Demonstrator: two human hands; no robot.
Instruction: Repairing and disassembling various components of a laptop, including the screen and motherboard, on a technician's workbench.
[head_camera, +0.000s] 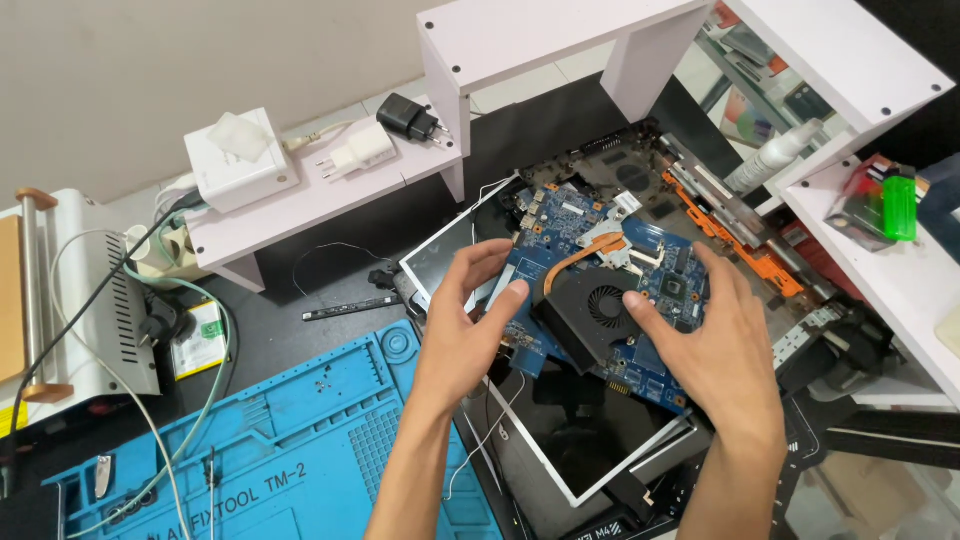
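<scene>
— Where's the blue circuit board (640, 290) sitting?

— On top of the opened laptop shell (730, 225), its black fan (600, 305) facing up, long axis slanting from upper left down to lower right.

— And the hands?

— One either side. The left hand (470, 315) is at the board's left edge, fingers spread and curled, thumb touching it. The right hand (715, 345) lies over the lower right part, fingers loosely open, thumb beside the fan. The right looks nearer the fan. A blue mat (300, 440) lies on the tabletop to the left.

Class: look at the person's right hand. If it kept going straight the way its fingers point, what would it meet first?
Probably the black fan on the blue board: the right hand points up-left at it, though depth is unclear.
</scene>
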